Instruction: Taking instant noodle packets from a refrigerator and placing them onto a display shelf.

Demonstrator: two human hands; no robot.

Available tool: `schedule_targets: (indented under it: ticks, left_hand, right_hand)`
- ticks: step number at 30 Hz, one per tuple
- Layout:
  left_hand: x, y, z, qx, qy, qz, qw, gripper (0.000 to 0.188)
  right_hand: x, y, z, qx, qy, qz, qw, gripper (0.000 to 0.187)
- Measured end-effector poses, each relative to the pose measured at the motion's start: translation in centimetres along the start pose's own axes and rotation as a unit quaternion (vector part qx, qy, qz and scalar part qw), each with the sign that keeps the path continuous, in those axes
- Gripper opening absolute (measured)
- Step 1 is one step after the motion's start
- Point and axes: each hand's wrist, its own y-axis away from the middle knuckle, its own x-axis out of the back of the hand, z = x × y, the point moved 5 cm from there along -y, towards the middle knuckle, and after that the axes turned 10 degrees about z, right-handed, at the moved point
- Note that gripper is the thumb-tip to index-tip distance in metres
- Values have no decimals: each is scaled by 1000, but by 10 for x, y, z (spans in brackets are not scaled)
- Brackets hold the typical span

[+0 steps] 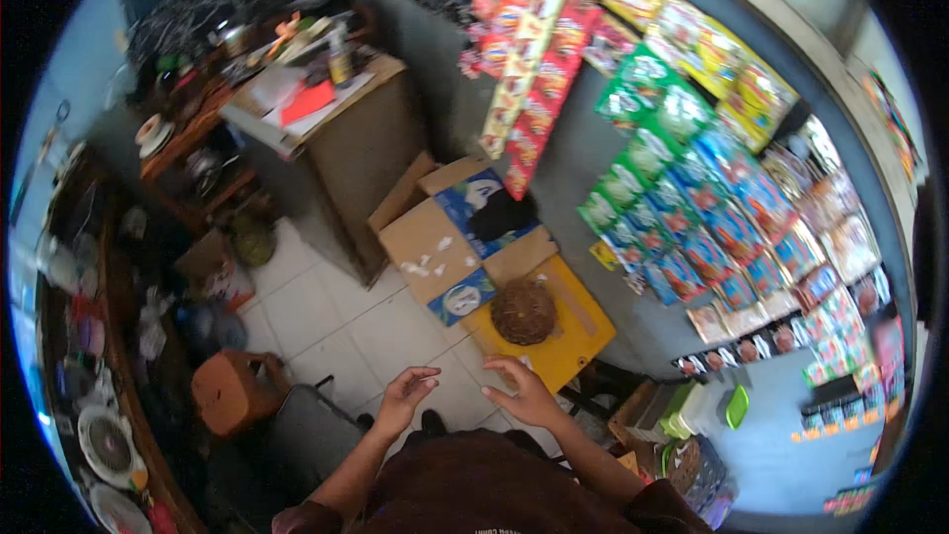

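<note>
Basket (524,312), brown and round, rests on the yellow bench (571,351). Cardboard box (445,249) lies beyond the basket, to its left. Right hand (522,396) is apart, on the basket's near side; left hand (405,398), farther left. Fingers (425,373) of both are loosely curved, parted and empty.

The view is softly blurred, shadowed at lower left, bowed near its rim.

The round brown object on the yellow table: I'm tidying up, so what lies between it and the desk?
In the head view, a cardboard box with spread flaps lies between the round brown object and the desk.
</note>
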Motion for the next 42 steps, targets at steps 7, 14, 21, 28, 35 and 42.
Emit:
schedule_targets:
  ticks: [7,14,21,28,35,42]
  left_hand:
    - [63,-10,-13,81,44,139,986,33]
    - [72,-67,-4,137,127,230,955,34]
    - [90,-116,45,71,152,275,947,30]
    - [158,-109,48,83,198,374,902,27]
    - [284,-104,61,63,252,444,858,28]
    - [427,-146,162,-19,176,424,888,27]
  right_hand:
    - [-54,-67,5,-19,-33,-117,992,40]
    - [-61,-144,34,-1,-39,-169,985,41]
    - [-74,-241,32,65,-29,-191,979,37]
    - [-152,-311,-21,76,-51,-262,961,37]
    - [-288,-367,-95,89,-56,-318,942,38]
    - [-385,-452,-173,101,-94,-255,957,38]
